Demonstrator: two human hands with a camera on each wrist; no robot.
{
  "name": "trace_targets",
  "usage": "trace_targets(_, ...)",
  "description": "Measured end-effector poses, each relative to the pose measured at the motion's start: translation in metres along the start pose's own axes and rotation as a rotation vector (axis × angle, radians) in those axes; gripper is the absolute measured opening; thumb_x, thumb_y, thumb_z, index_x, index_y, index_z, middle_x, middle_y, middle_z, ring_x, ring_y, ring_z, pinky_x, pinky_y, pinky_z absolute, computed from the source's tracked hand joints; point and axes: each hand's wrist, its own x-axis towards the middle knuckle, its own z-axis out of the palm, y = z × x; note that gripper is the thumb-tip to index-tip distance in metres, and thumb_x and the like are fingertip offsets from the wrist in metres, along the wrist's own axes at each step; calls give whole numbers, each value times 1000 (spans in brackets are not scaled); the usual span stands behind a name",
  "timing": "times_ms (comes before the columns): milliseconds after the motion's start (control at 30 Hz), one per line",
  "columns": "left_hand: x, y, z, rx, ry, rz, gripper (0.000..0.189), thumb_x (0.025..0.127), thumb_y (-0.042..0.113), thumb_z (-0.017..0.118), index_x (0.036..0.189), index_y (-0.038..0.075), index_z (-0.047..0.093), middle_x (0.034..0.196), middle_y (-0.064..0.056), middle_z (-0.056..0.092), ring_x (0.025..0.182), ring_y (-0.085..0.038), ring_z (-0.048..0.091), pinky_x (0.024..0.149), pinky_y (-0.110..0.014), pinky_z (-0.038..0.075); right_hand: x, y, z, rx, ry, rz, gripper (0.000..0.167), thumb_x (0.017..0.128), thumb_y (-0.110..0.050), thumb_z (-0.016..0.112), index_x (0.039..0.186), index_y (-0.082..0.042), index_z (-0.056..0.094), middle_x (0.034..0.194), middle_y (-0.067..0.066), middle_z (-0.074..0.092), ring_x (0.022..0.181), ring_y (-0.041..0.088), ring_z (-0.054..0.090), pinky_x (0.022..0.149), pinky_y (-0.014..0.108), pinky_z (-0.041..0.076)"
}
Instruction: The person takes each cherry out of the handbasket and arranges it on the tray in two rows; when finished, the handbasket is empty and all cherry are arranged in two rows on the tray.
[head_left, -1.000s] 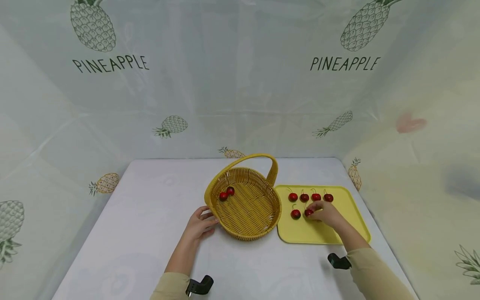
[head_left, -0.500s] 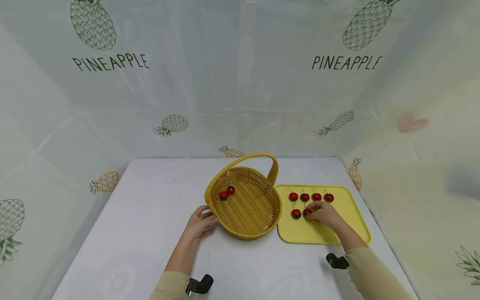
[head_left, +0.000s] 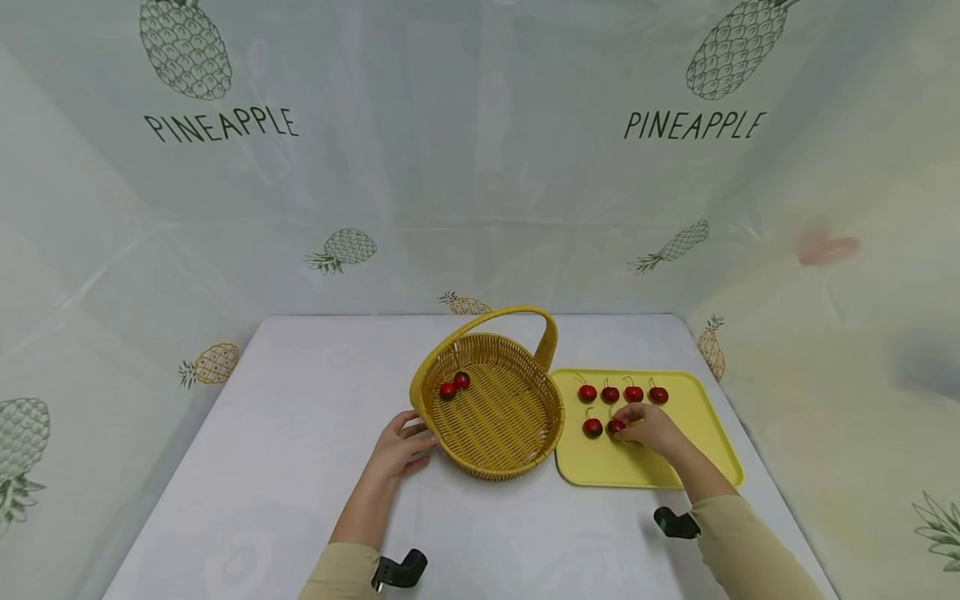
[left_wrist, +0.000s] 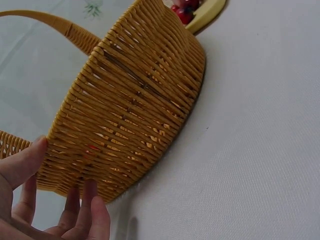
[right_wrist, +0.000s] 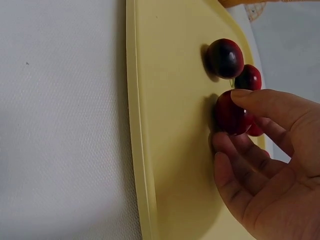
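Note:
A round yellow-brown wicker basket point(head_left: 495, 417) with an arched handle stands mid-table, with two red cherries point(head_left: 454, 386) at its left inside. My left hand point(head_left: 401, 447) touches the basket's left side; in the left wrist view its thumb is at the rim and the loosely extended fingers point(left_wrist: 90, 210) lie along the outer wall. Over the yellow tray point(head_left: 622, 471), my right hand point(head_left: 651, 427) pinches a dark red cherry point(right_wrist: 232, 114) between thumb and fingers, at or just above the tray surface. Beside it lies another cherry point(head_left: 592, 427), with several more in a row behind.
The tray stands to the right of the basket, close against it. White cloth covers the table point(head_left: 300, 400). Behind it hangs a pale curtain point(head_left: 480, 208) printed with pineapples. A black wrist camera point(head_left: 400, 569) sits on the left forearm, another point(head_left: 677, 523) on the right.
Almost nothing differs. My right hand and the pinched cherry have shifted only very slightly over the tray; the left hand and the basket keep their place.

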Motion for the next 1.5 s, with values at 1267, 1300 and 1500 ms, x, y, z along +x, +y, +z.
trace_targets(1267,-1,0,0,-11,-11,0,56,83,-3,73,134,3,50,125,-21,56,88,-19,67,77,-45,51,-7,-90,11,-43,-96,-255,33,84,-9,76,113,1,65,111,19,63,91,24,59,76,37,50)
trace_targets(1300,-1,0,0,-12,-12,-1,56,83,-3,73,134,3,50,125,-21,56,88,-19,67,77,-45,51,-7,-94,14,-36,-107,-273,32,83,-8,75,113,1,65,110,19,63,90,24,60,75,36,51)
trace_targets(1500,-3,0,0,-13,-14,-2,56,83,-2,73,134,4,49,126,-21,55,89,-20,67,79,-46,51,-11,-119,31,13,-170,-304,30,85,-4,73,114,0,66,113,16,62,91,26,60,77,44,51)
